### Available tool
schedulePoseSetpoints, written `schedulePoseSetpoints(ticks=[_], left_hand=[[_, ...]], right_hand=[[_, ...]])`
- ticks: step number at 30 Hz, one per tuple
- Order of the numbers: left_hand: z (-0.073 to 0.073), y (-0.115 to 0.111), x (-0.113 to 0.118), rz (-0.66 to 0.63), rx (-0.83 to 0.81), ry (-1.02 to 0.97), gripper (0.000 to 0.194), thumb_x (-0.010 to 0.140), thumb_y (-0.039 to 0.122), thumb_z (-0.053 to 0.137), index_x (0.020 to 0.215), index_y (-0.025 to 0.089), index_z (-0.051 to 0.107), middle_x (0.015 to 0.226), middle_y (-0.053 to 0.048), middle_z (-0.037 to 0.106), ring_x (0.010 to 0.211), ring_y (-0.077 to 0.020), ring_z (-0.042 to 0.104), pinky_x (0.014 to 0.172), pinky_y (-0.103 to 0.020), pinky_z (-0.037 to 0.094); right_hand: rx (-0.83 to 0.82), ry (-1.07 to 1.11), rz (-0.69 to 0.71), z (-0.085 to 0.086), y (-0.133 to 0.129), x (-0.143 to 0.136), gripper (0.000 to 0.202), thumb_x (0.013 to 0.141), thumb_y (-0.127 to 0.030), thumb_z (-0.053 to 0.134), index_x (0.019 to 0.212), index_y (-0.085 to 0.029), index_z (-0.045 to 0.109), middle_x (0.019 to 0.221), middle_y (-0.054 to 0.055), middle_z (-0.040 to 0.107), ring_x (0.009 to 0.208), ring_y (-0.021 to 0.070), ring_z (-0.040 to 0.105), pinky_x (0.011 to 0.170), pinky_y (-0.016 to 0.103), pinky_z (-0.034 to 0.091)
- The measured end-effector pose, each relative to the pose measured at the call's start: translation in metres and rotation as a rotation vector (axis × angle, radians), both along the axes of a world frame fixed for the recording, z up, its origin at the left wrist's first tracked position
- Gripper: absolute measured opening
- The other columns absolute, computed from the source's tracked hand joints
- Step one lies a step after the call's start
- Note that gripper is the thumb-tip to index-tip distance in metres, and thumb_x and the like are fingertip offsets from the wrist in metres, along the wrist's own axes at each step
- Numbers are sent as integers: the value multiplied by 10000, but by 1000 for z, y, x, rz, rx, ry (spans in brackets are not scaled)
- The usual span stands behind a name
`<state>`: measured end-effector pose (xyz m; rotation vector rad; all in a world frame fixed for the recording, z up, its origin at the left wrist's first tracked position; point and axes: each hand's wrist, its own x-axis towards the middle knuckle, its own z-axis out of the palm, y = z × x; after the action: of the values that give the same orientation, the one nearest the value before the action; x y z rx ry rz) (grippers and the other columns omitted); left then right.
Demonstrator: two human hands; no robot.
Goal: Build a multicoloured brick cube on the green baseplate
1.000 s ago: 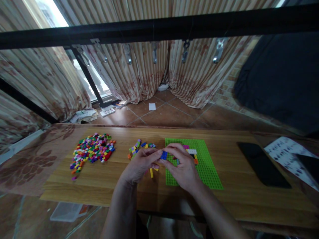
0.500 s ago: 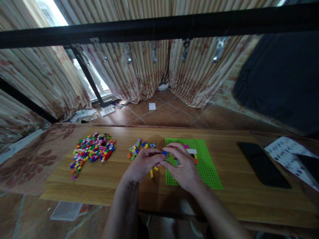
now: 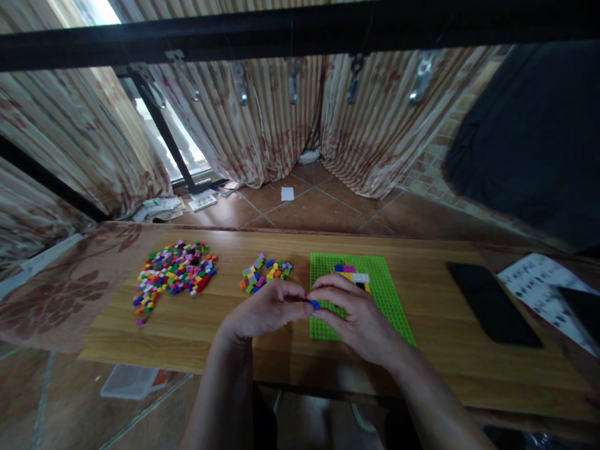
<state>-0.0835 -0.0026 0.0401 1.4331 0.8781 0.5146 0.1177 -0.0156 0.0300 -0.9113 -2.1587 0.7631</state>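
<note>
A small blue brick is pinched between my two hands, over the left edge of the green baseplate. My left hand closes on it from the left with thumb and fingers. From the right, my right hand grips the same brick, its fingers bent over the plate. Beyond my right hand, blue, magenta, white and yellow bricks stand on the baseplate, partly covered by that hand. A small group of loose bricks lies behind my left hand.
A large pile of mixed bricks covers the table's left part. On the right lie a dark flat device and a printed sheet. A black bar with metal hooks crosses above the far side.
Both hands have shifted slightly with the blue brick, which sits lower in view. More bricks show on the baseplate and in the small group. The whole view has tilted a little.
</note>
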Motion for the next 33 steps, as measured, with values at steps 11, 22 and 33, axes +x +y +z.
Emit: schedulePoseSetpoints(ticks=[11, 22, 33], left_hand=[[-4, 3, -19, 429, -104, -26, 374, 756, 487, 670, 842, 124, 652, 784, -40, 639, 659, -122, 576, 551, -210, 437], [-2, 3, -26, 660, -36, -6, 420, 721, 479, 693, 912, 105, 692, 791, -32, 667, 673, -109, 561, 632, -219, 431], [-6, 5, -24, 660, -24, -8, 422, 707, 487, 705, 886, 105, 687, 770, -21, 655, 679, -112, 564, 649, -227, 448]], right_hand=[[-74, -172, -190, -27, -15, -34, 79, 888, -189, 591, 950, -201, 639, 901, 31, 637, 859, 177, 586, 781, 311, 456], [-112, -483, -197, -33, -18, -41, 137, 897, -212, 556, 932, -201, 687, 917, 68, 627, 912, 219, 588, 793, 340, 465], [8, -531, -112, -42, -21, -40, 286, 937, -121, 412, 1080, -198, 647, 948, 71, 630, 914, 218, 572, 748, 325, 456]])
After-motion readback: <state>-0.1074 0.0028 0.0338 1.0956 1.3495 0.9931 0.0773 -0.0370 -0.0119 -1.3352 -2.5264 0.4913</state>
